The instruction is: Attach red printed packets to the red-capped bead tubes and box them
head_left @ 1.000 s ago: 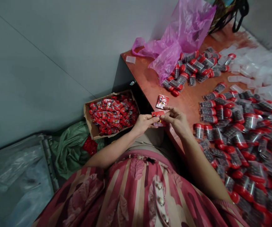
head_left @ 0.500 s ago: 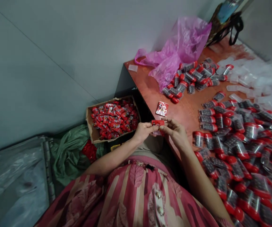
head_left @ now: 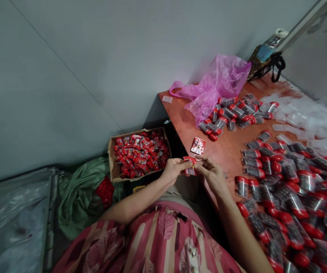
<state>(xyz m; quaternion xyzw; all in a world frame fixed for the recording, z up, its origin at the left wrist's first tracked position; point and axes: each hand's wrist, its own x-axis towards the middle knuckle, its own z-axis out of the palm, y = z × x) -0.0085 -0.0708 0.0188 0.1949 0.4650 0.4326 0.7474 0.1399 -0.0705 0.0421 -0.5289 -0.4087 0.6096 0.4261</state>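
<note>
Between my two hands, in front of the table's near edge, is a small red printed packet (head_left: 190,160) with a clear lower part. My left hand (head_left: 173,170) pinches its left side with thumb and forefinger. On the other side, the fingertips of my right hand (head_left: 212,174) are closed on the packet's right edge, where a small yellow bit shows. Just beyond my fingers a flat stack of red printed packets (head_left: 198,146) lies on the table. To the left of my hands stands a cardboard box (head_left: 113,161) filled with small red filled packets (head_left: 140,154).
Clear containers with red caps (head_left: 291,189) and dark contents cover the right of the reddish table (head_left: 182,123). A pink plastic bag (head_left: 208,91), loose clear pieces (head_left: 319,110) and a bottle (head_left: 271,45) are farther back. Green cloth (head_left: 80,201) lies at lower left.
The camera has tilted, so the table and box sit lower in view. Both hands stay on the packet, which now shows more of its clear lower part.
</note>
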